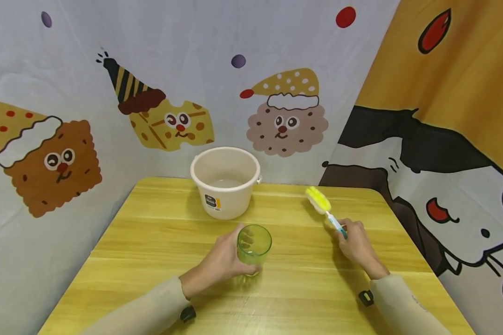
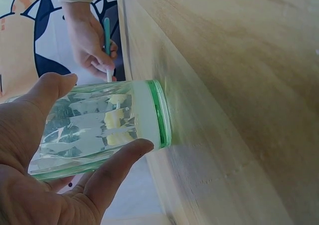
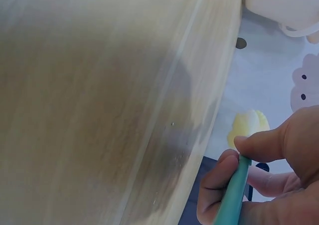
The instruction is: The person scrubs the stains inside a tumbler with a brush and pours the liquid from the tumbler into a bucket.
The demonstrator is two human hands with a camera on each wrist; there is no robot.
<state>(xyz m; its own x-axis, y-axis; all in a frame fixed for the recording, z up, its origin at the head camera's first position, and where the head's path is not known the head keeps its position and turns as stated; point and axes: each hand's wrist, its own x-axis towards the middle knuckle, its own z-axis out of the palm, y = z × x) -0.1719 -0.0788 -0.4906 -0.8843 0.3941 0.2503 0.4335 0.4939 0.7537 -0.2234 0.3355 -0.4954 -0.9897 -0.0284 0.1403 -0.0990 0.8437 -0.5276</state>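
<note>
My left hand (image 1: 222,260) grips a clear green drinking glass (image 1: 257,244) around its side, with the mouth facing up. In the left wrist view, the base of the glass sits close to the tabletop; I cannot tell whether it touches. My right hand (image 1: 357,244) holds a bottle brush (image 1: 318,201) by its white and teal handle. The brush has a yellow and white sponge head that points away to the upper left. In the right wrist view, thumb and fingers pinch the teal handle (image 3: 236,187). Both brush and right hand are held above the table.
A cream bucket (image 1: 228,204) with a label stands at the back of the wooden table (image 1: 172,237), beyond the glass. Cartoon-printed cloth (image 1: 226,121) hangs behind the table and along both sides. Small water drops lie on the tabletop.
</note>
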